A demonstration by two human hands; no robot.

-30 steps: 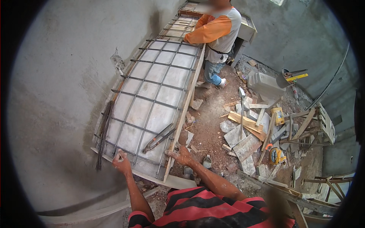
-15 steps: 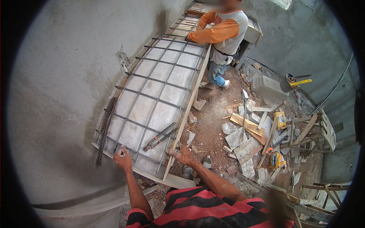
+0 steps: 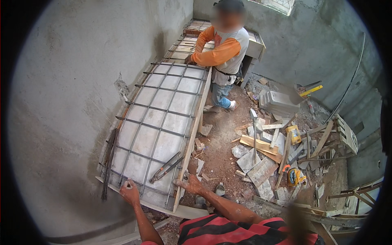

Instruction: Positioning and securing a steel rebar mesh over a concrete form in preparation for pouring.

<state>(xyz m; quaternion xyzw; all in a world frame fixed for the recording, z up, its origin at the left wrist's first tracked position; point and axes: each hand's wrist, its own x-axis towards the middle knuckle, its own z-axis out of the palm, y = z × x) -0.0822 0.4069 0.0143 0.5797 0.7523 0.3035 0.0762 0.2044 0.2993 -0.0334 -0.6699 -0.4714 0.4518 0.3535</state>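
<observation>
gray plastered walls (image 3: 73, 90) enclose the room; along one, above the dirt floor (image 3: 224, 130), stretches a long pale form (image 3: 175, 122) carrying a dark rebar grid (image 3: 160, 129). broken slabs (image 3: 261, 171) and scrap timber (image 3: 261, 148) clutter the right side. a co-worker (image 3: 228, 49) in orange sleeves stands by the form's far part, near gray tubs (image 3: 281, 102). the wooden side board (image 3: 195, 130) edges the form; the right hand (image 3: 190, 183) touches its near end, though i cannot tell whether it grips. wires (image 3: 109, 163) lie along the left edge, long-handled cutters (image 3: 165, 166) on the grid. the left hand (image 3: 130, 192) curls at the form's near edge; its hold i cannot make out. any print on the yellow container (image 3: 293, 134) is too small.
</observation>
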